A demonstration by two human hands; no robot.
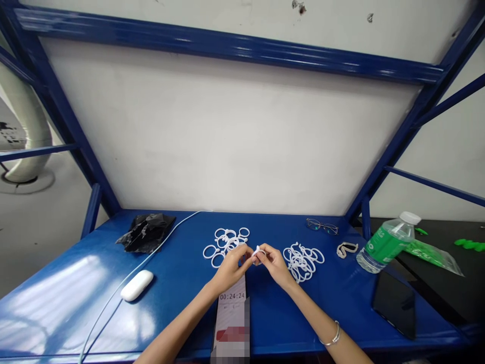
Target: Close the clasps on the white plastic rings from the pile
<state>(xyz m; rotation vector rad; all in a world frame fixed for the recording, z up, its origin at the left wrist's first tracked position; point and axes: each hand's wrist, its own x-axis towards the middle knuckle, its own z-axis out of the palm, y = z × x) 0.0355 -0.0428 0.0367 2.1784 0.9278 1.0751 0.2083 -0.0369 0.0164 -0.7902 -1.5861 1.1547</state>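
Observation:
Between my two hands is a small white plastic ring (258, 251), pinched by the fingertips of both. My left hand (235, 262) grips it from the left and my right hand (273, 262) from the right; the fingers cover much of it. Just beyond my left hand lies a loose group of white rings (220, 240), some with small knobs. A denser pile of similar white rings (303, 260) sits right of my right hand. Below my left hand, a phone (232, 313) shows a running timer display.
On the blue table (182, 313) are a black plastic bag (147, 231), a white case (137, 285) and a pale cable (109, 299) at left. Eyeglasses (322, 226), a white strap-like item (346, 249), a water bottle (389, 242) and a dark phone (394, 303) lie at right.

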